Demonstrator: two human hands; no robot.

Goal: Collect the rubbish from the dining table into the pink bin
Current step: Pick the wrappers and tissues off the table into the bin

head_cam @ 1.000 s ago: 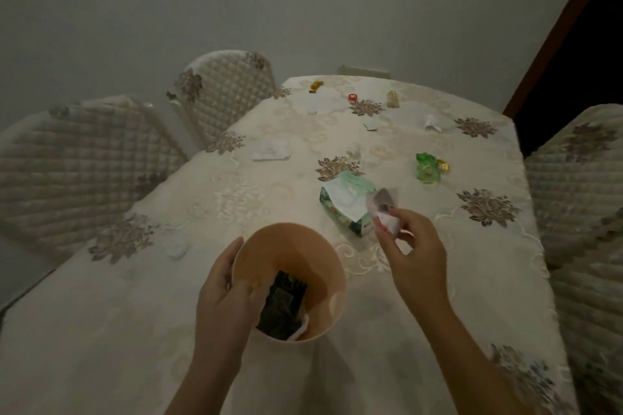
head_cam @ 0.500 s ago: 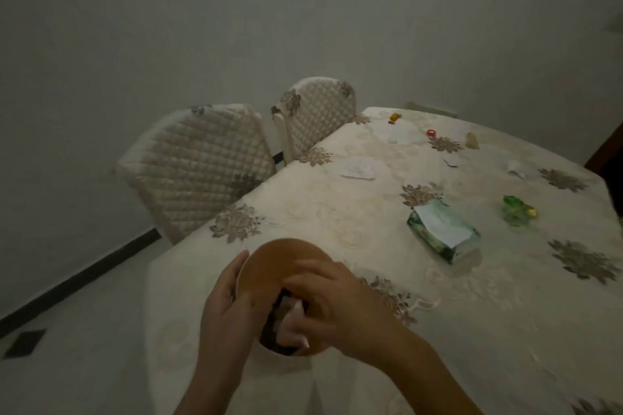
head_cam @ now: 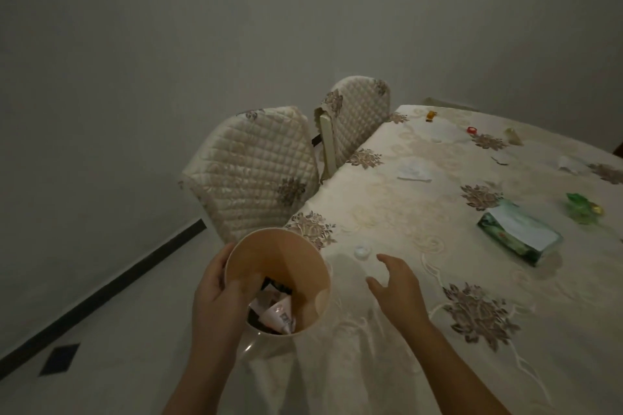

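Note:
My left hand (head_cam: pixel 215 296) grips the near rim of the pink bin (head_cam: pixel 290 256), held beside the table's left edge. Inside lie a pale pink wrapper (head_cam: pixel 276 310) and dark scraps. My right hand (head_cam: pixel 397 283) hovers open over the cream tablecloth (head_cam: pixel 387 219), fingers spread, just short of a small white cap (head_cam: pixel 361 251). Farther on lie a white tissue (head_cam: pixel 413 172), a green wrapper (head_cam: pixel 581 207), an orange sweet (head_cam: pixel 430 115), a red cap (head_cam: pixel 472 130) and other paper scraps.
A green tissue pack (head_cam: pixel 521 234) lies right of centre on the table. Two quilted chairs (head_cam: pixel 256 172) stand along the left side, against a grey wall. A dark skirting line runs over the pale floor (head_cam: pixel 101 364) at lower left.
My right hand dropped the pale wrapper into the bin, came out empty and now reaches right over the table. The view has swung left and the bin sits off the table's edge.

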